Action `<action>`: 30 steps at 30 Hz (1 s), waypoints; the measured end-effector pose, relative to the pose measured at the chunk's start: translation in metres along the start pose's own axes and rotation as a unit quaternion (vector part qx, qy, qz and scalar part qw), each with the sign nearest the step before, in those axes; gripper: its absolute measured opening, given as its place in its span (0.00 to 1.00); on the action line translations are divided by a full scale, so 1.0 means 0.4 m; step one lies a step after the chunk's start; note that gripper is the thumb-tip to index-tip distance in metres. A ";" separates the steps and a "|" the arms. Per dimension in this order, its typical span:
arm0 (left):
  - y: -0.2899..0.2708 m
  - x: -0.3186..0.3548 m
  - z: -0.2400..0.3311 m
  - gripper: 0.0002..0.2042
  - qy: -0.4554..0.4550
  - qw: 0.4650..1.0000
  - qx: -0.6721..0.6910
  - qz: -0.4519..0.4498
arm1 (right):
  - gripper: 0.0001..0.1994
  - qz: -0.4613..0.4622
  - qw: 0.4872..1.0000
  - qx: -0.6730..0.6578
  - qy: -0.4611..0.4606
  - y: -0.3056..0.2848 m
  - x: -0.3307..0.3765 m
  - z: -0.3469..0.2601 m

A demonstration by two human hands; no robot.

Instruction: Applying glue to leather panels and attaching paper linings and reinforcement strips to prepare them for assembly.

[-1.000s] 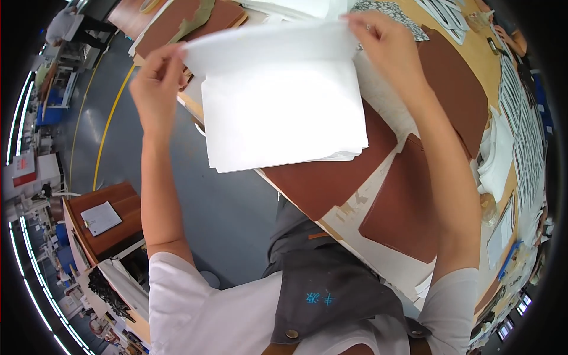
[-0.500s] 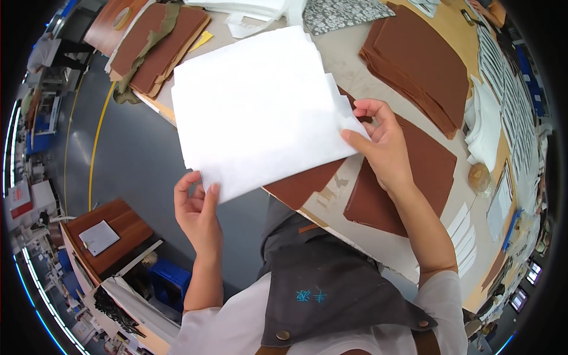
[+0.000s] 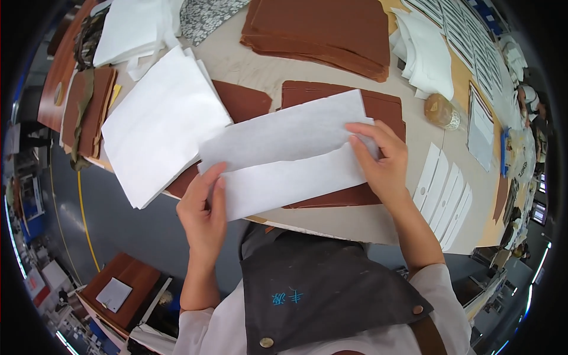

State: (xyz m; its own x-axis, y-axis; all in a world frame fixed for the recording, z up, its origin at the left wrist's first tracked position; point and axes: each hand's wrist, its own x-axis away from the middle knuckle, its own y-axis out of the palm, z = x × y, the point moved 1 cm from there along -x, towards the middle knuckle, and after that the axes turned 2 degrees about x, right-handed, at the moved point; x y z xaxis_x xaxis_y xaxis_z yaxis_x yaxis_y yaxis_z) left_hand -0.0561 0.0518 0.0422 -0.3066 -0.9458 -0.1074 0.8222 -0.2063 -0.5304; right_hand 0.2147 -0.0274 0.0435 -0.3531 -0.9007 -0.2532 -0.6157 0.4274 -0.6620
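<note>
A white sheet, thin like paper or interlining, is stretched between my hands, with a curved fold or edge running along its length. My left hand pinches its left end between thumb and fingers. At the other end my right hand grips it the same way. Beneath the sheet lies a brown leather-like panel, partly covered. Just left of my hands is a stack of white sheets, resting on another brown piece and jutting past the table edge.
At the back of the table is a thick pile of brown panels. To the right are white strips, a jar-like amber object and folded white pieces. A small wooden cabinet stands lower left.
My hands have moved from the white stack to over the right brown panel, carrying a white sheet. The stack now lies to the left, released. The whole view has turned rightward.
</note>
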 end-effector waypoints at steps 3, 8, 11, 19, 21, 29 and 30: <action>0.084 -0.057 0.045 0.10 0.024 0.997 0.004 -0.072 | 0.12 0.039 0.996 0.044 0.068 -0.070 0.020 0.040; 0.185 -0.129 0.079 0.11 0.077 0.992 -0.015 -0.100 | 0.11 0.068 0.990 0.087 0.083 -0.139 0.029 0.115; 0.214 -0.157 0.094 0.11 0.044 0.989 -0.037 -0.137 | 0.11 0.068 0.988 0.103 0.091 -0.151 0.027 0.147; 0.228 -0.160 0.073 0.13 0.049 0.989 -0.042 -0.132 | 0.11 0.024 0.988 0.116 0.100 -0.139 0.019 0.167; 0.228 -0.161 0.074 0.13 0.042 0.989 -0.042 -0.137 | 0.11 0.022 0.987 0.115 0.107 -0.137 0.020 0.167; 0.229 -0.165 0.080 0.13 0.046 0.989 -0.034 -0.139 | 0.12 0.010 0.986 0.129 0.109 -0.140 0.024 0.170; 0.226 -0.168 0.089 0.13 0.045 0.986 -0.045 -0.155 | 0.11 0.014 0.985 0.135 0.109 -0.143 0.025 0.170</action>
State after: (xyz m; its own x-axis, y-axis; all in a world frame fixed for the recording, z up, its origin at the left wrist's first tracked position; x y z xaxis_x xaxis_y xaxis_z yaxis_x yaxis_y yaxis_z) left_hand 0.0557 0.0879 0.0314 -0.5815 -0.8136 -0.0011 0.6374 -0.4547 -0.6221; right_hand 0.2941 -0.0661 0.0307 -0.5281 -0.8383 -0.1353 -0.4047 0.3885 -0.8278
